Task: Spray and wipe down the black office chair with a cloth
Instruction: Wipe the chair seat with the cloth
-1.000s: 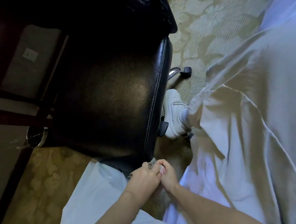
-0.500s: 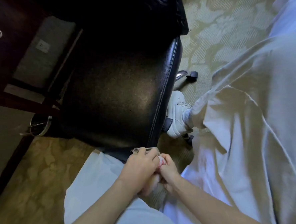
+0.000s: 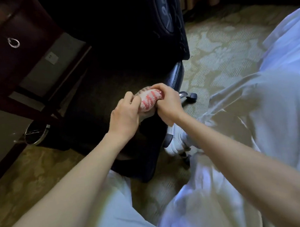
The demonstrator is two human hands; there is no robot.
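**cloth bunched up over the chair seat**

both hands are in the middle of the frame, just above the black office chair (image 3: 176,75). the left hand (image 3: 124,115) pinches one side of the cloth (image 3: 149,100) with bent fingers. the right hand (image 3: 168,103) has its fingers curled round the other side. the cloth is white with red stripes and is squashed into a ball between the two hands. i cannot tell if it touches the seat or sits just over it.

no spray bottle shows anywhere. the seat is very dark, so i cannot tell if it is wet or which parts are clean. my guess is that the cloth is being made ready and most of the wiping is left: the seat, the back at the top of the frame, and the legs by the wheel (image 3: 190,95).

a white shoe (image 3: 174,143) stands on the carpet (image 3: 220,44) right of the seat.
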